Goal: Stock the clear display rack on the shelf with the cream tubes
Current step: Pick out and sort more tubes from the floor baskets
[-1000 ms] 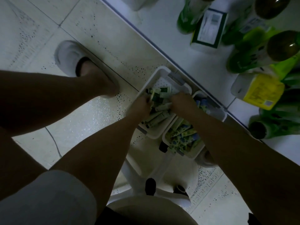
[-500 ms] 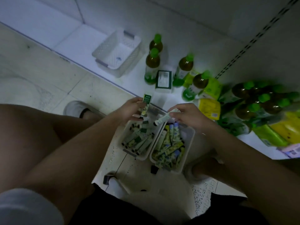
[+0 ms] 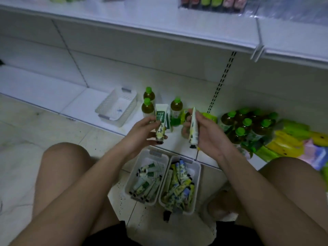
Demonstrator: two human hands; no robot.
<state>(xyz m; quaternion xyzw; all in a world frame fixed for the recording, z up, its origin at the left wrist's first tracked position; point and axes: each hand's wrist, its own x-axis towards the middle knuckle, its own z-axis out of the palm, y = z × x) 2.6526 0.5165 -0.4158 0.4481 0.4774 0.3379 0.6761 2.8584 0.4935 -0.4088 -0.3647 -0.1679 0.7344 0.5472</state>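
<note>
Left hand (image 3: pixel 142 129) gripping green-labelled white cream tube (image 3: pixel 160 122), right hand (image 3: pixel 206 129) gripping pale floral tube (image 3: pixel 193 128); advising carrying both cap-down, upright, toward clear plastic rack (image 3: pixel 211 3) overhead.

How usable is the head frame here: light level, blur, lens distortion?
Head view: dim overall with a greenish cast; the upper shelf edge bows from the wide-angle lens; the clear display rack at top is soft and cut off; the cream tubes in the left hand and right hand are sharp enough to recognise, print unreadable.

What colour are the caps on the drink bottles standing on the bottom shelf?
Bright green caps on the bottles, clearest in the head view.
</note>
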